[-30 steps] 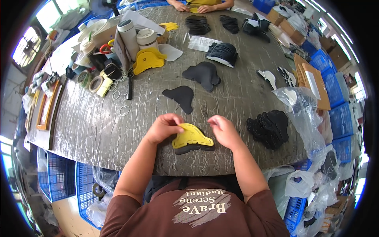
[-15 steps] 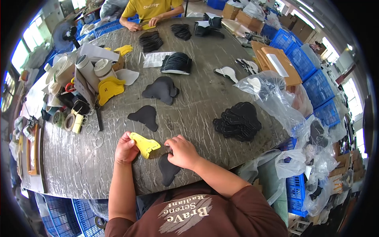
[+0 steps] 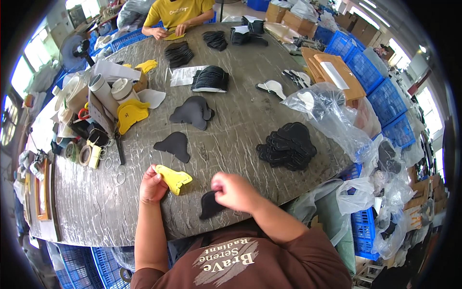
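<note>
My left hand [image 3: 153, 185] pinches the narrow end of a yellow curved template [image 3: 174, 179] with slots, held over the table. To its right, my right hand [image 3: 236, 191] is closed at the upper end of a black curved piece [image 3: 210, 206]; the fingers hide that end. The piece hangs down below my hand near the table's front edge. Beyond my hands lie a single black shaped piece [image 3: 174, 146] and a small stack of similar dark pieces [image 3: 192, 112]. Further right sits a fanned pile of black pieces [image 3: 288, 147].
Rolls, tape and a yellow shaped piece [image 3: 131, 115] crowd the left side. Black bundles [image 3: 211, 78] stand farther back. A co-worker in a yellow shirt [image 3: 178, 13] handles yellow material across the table. Clear plastic bags [image 3: 320, 113], cardboard [image 3: 332, 74] and blue crates [image 3: 390, 98] line the right.
My right hand has moved right and closed up, and the black piece has shifted slightly right and away from the front edge. My left hand still holds the yellow template, nearly unmoved.
</note>
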`<state>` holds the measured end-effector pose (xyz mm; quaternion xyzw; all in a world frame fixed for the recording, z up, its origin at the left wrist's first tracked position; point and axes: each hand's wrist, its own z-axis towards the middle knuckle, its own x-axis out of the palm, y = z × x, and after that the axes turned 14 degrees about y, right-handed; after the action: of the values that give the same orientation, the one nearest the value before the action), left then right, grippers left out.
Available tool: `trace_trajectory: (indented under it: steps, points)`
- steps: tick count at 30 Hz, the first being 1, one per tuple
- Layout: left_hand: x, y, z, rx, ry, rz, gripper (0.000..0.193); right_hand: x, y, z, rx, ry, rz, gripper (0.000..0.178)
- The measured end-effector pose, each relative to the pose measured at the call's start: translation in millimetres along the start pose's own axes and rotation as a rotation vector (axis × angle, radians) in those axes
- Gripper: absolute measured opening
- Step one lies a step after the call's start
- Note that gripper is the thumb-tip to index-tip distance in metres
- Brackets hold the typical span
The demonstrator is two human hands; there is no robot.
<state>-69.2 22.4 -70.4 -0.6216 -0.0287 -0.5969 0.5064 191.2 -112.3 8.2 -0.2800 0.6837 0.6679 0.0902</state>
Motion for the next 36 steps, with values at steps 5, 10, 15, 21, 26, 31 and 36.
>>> trace_trajectory:
  steps: [5, 10, 15, 21, 26, 31, 36]
  points:
    - [-2.8, -5.1, -12.2, 0.030, -0.032, 0.015, 0.019, -124.6, -11.4, -36.3, 0.126, -0.470, 0.164, 0.022]
    - [-0.1, -0.3, 1.2, 0.001, 0.012, -0.001, 0.018, -226.2, -62.9, -66.0, 0.227, -0.637, 0.173, 0.027]
    - [-6.6, -0.8, -7.5, 0.013, -0.031, 0.016, 0.019, -159.8, -28.7, 4.5, -0.010, -0.785, -0.644, 0.026]
    - [-19.0, -4.4, -10.4, 0.101, -0.073, 0.042, 0.026, -8.5, -4.2, 128.4, -0.010, -0.169, -0.503, 0.048]
    - [-9.6, -2.2, -7.1, 0.109, -0.040, -0.037, 0.030, 37.0, -17.7, 160.5, 0.195, -0.127, -0.495, 0.045]
    - [-13.4, -3.5, -9.4, 0.114, -0.115, -0.031, 0.030, 34.4, -24.1, 139.1, 0.209, -0.012, -0.398, 0.033]
    - [-16.0, -4.4, -10.6, 0.119, -0.069, 0.022, 0.019, 38.0, -13.2, 118.4, 0.279, -0.093, -0.388, 0.033]
